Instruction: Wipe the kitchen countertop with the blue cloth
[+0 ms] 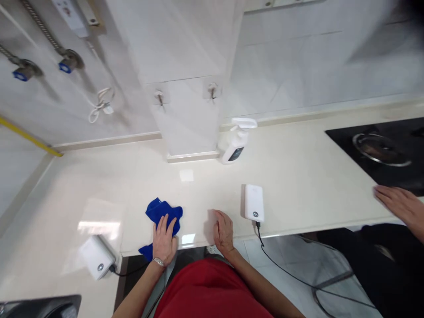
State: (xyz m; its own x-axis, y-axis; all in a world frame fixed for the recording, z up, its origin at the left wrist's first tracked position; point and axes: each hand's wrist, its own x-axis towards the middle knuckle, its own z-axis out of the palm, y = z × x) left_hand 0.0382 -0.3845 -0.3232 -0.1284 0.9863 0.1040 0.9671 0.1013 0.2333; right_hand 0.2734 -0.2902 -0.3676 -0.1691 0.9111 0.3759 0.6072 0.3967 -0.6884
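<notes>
Under my left hand (164, 240) lies a crumpled blue cloth (166, 212), its lower corner hanging over the counter's front edge. The fingers of that hand are stretched out flat on top of the cloth. My right hand (223, 232) rests at the edge of the cream counter (205, 190), its fingers curled and nothing visible in them. To the right of it lies a white power bank (254, 203) with a black cable plugged into its near end. A white spray bottle (236, 143) stands upright farther back, against the wall column.
On the left counter lies another white power bank (97, 257) with a cable, near a dark sink (62, 307). A black cooktop (394, 154) sits at the right. A co-worker's hand (397, 203) touches the counter beside it. Pipe valves (68, 64) and a bundled white cord (102, 106) hang on the wall.
</notes>
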